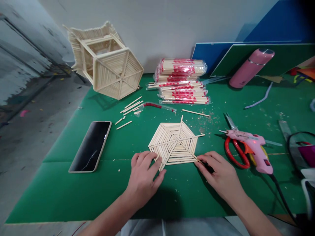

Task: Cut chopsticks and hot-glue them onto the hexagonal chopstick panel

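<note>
A flat hexagon of glued wooden sticks (175, 141) lies on the green table (73, 193) in front of me. My left hand (144, 178) rests palm down at its near left corner, fingers stretched out and touching the edge. At the near right corner my right hand (220, 175) has its fingers curled and pressed against the end of a stick; a dark object shows under the fingers, and I cannot name it.
A phone (90, 145) lies to the left. Loose sticks (130, 109) and packs of chopsticks (182, 82) sit behind the hexagon. A stick-built lantern frame (108, 62) stands at the back left. Red scissors (235, 149), a pink glue gun (253, 147) and a pink flask (251, 67) are on the right.
</note>
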`<state>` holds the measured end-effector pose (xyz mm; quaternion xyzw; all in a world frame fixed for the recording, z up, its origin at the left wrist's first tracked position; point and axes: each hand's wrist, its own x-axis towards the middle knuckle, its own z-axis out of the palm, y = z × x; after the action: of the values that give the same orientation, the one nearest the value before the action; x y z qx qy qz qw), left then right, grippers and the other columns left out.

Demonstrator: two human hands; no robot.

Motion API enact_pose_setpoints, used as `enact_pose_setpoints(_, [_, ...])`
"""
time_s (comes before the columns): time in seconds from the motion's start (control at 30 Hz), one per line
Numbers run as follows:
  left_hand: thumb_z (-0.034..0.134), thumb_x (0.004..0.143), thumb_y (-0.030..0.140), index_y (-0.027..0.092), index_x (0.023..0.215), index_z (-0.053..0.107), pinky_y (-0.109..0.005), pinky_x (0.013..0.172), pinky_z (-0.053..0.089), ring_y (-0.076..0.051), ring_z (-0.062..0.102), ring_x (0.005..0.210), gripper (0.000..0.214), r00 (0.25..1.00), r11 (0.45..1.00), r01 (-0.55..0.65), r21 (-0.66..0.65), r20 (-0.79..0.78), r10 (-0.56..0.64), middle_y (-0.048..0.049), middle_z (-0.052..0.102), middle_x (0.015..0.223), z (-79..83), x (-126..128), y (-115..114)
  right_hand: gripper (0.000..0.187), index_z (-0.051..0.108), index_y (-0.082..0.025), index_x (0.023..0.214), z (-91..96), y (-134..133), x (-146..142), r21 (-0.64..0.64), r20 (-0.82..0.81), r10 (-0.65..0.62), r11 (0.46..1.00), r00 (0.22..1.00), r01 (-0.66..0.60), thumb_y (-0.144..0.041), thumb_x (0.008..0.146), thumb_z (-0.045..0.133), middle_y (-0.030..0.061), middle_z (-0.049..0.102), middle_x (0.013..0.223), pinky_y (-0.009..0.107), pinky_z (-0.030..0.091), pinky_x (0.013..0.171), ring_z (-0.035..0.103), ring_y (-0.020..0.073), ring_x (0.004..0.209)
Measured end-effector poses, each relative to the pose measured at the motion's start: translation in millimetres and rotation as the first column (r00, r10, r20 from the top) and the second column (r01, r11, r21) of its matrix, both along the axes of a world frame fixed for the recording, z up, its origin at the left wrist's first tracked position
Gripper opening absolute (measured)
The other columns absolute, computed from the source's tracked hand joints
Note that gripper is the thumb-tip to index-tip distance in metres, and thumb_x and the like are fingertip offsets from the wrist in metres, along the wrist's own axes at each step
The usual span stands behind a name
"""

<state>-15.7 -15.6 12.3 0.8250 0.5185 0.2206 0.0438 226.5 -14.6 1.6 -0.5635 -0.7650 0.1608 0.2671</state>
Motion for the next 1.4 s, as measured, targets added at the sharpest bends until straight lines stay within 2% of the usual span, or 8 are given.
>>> enact_pose_setpoints(0.33, [0.057, 0.075, 0.025, 0.016, 0.086, 0.06, -0.043, 0.079, 0.035, -0.024, 0.052, 0.086, 0.014, 1.0, 1.0, 0.002, 0.031, 0.001, -0.002, -0.0065, 0.062, 0.087, 6.0, 7.2, 4.1, 0.014, 0.061, -0.019, 0.088, 6.3, 2.4, -2.2, -0.028, -0.008, -0.032, 0.999, 0.999, 0.032, -0.027, 0.081, 0.052, 0.0051, 0.059, 0.08, 0.027, 0.047, 0.062, 0.057, 0.0154, 0.071])
enact_pose_setpoints(0.47, [0.055, 0.076, 0.022, 0.017, 0.082, 0.06, -0.041, 0.08, 0.037, -0.022, 0.052, 0.087, 0.01, 0.998, 0.996, 0.058, 0.067, 0.006, -0.059, -0.0057, 0.061, 0.085, 7.6, 12.2, 7.7, 0.017, 0.059, -0.02, 0.092, 11.2, -0.3, 14.7, 0.0, -0.05, -0.184, 0.983, 0.982, 0.184, -0.03, 0.08, 0.052, 0.0043, 0.058, 0.081, 0.024, 0.048, 0.055, 0.056, 0.0142, 0.067])
enact_pose_setpoints(0.63, [0.05, 0.078, 0.018, 0.018, 0.078, 0.059, -0.042, 0.084, 0.035, -0.021, 0.051, 0.089, 0.01, 0.991, 0.989, 0.136, 0.054, 0.005, -0.136, -0.0056, 0.059, 0.085, 6.4, 15.7, 13.1, 0.024, 0.054, -0.02, 0.095, 15.4, -6.7, 57.5, 0.145, 0.015, -0.52, 0.847, 0.854, 0.512, -0.034, 0.076, 0.053, 0.0044, 0.056, 0.077, 0.029, 0.045, 0.05, 0.052, 0.0163, 0.059])
enact_pose_setpoints(0.77, [0.052, 0.076, 0.02, 0.017, 0.08, 0.058, -0.042, 0.08, 0.037, -0.022, 0.052, 0.087, 0.008, 0.991, 0.991, 0.133, 0.01, 0.022, -0.133, -0.0068, 0.059, 0.085, 4.1, 14.0, 14.3, 0.03, 0.053, -0.015, 0.097, 22.0, -10.5, 85.3, 0.289, 0.191, -0.652, 0.752, 0.734, 0.593, -0.036, 0.076, 0.05, 0.0125, 0.054, 0.083, 0.038, 0.043, 0.059, 0.053, 0.0283, 0.077])
enact_pose_setpoints(1.0, [0.05, 0.076, 0.017, 0.017, 0.076, 0.057, -0.04, 0.079, 0.038, -0.021, 0.052, 0.085, 0.007, 0.989, 0.99, 0.141, 0.014, 0.048, -0.142, -0.0069, 0.059, 0.084, 1.5, 11.8, 13.6, 0.032, 0.053, -0.015, 0.093, 21.6, -5.2, 92.6, 0.275, 0.19, -0.637, 0.765, 0.747, 0.582, -0.04, 0.072, 0.054, 0.0135, 0.054, 0.082, 0.043, 0.043, 0.064, 0.052, 0.0314, 0.081])
enact_pose_setpoints(1.1, [0.049, 0.077, 0.015, 0.018, 0.076, 0.058, -0.04, 0.079, 0.038, -0.021, 0.052, 0.084, 0.01, 0.984, 0.986, 0.164, 0.02, 0.065, -0.165, -0.0063, 0.059, 0.084, 0.3, 12.5, 14.5, 0.026, 0.053, -0.017, 0.096, 21.6, -7.3, 75.0, 0.299, 0.133, -0.618, 0.77, 0.775, 0.564, -0.033, 0.076, 0.052, 0.0093, 0.055, 0.083, 0.035, 0.045, 0.065, 0.054, 0.0228, 0.074])
enact_pose_setpoints(1.23, [0.047, 0.078, 0.015, 0.018, 0.078, 0.059, -0.041, 0.081, 0.037, -0.02, 0.051, 0.084, 0.012, 0.979, 0.984, 0.18, 0.005, 0.095, -0.18, -0.0054, 0.059, 0.083, -2.3, 12.6, 15.1, 0.022, 0.055, -0.02, 0.095, 17.3, -7.9, 60.5, 0.202, 0.134, -0.567, 0.819, 0.813, 0.538, -0.033, 0.078, 0.05, 0.0054, 0.058, 0.085, 0.029, 0.047, 0.062, 0.056, 0.0176, 0.071])
enact_pose_setpoints(1.4, [0.048, 0.079, 0.016, 0.018, 0.08, 0.059, -0.04, 0.082, 0.037, -0.02, 0.051, 0.085, 0.011, 0.974, 0.982, 0.189, 0.016, 0.126, -0.189, -0.0051, 0.059, 0.083, -5.4, 11.2, 15.0, 0.028, 0.056, -0.017, 0.097, 17.6, 2.3, 77.6, 0.213, 0.196, -0.631, 0.774, 0.751, 0.596, -0.034, 0.075, 0.049, 0.0104, 0.056, 0.096, 0.038, 0.043, 0.078, 0.054, 0.0246, 0.09])
